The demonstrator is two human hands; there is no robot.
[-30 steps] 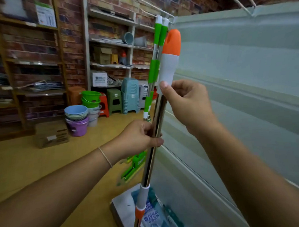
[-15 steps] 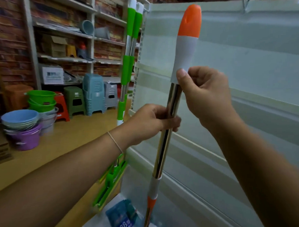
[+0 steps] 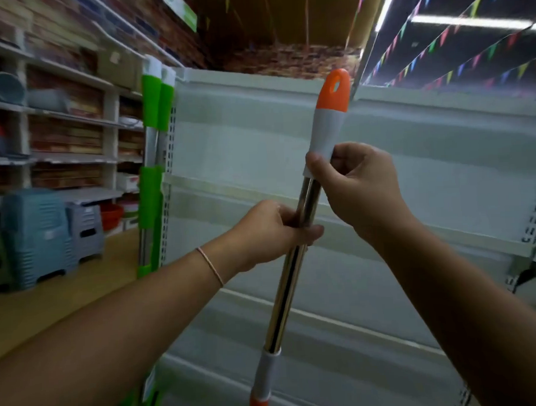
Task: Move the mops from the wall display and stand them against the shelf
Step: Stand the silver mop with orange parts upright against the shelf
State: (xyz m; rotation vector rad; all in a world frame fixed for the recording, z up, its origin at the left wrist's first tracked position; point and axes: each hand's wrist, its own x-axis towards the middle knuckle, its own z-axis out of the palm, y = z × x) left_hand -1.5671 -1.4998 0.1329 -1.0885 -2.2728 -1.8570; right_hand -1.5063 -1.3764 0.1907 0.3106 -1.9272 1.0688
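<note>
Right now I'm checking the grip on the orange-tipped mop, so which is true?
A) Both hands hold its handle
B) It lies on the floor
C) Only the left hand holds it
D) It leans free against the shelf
A: the left hand grips the metal pole of the orange-tipped mop and the right hand holds the white grip above it.

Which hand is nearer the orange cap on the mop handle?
Right. The right hand grips the white sleeve just below the orange cap; the left hand holds the metal pole lower down.
</note>
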